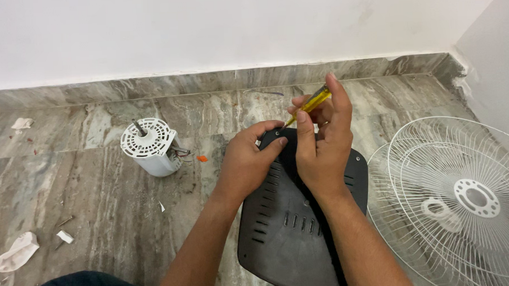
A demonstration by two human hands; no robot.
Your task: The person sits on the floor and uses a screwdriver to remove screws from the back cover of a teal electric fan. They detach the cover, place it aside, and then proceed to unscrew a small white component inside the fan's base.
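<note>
obs: person sits on the marble floor (98,182), both bare hands over a black vented plastic cover (291,226) that stands tilted between the forearms, its lower edge near the knees, its upper edge up by the fingers.

left hand (247,163): fingers curled and pressed together over the cover's upper left edge, thumb tip lying flat on the black surface near the top. grip is closed on the cover.

right hand (322,138): thumb and fingers pinch a yellow-handled screwdriver (310,103); handle sits between the fingertips, index finger stretched straight up beside it. the thin shaft slants down and left, its tip ending at the cover's top edge, just beside the left thumb (exact contact point hidden by the fingers, cannot tell).

surroundings: white fan motor housing (150,146) with a shaft stands upright to the left, well apart from the hands, loose wires at its side. white wire fan grille (454,198) lies flat to the right, just beside the cover. crumpled white cloth (17,251) at far lower left.
</note>
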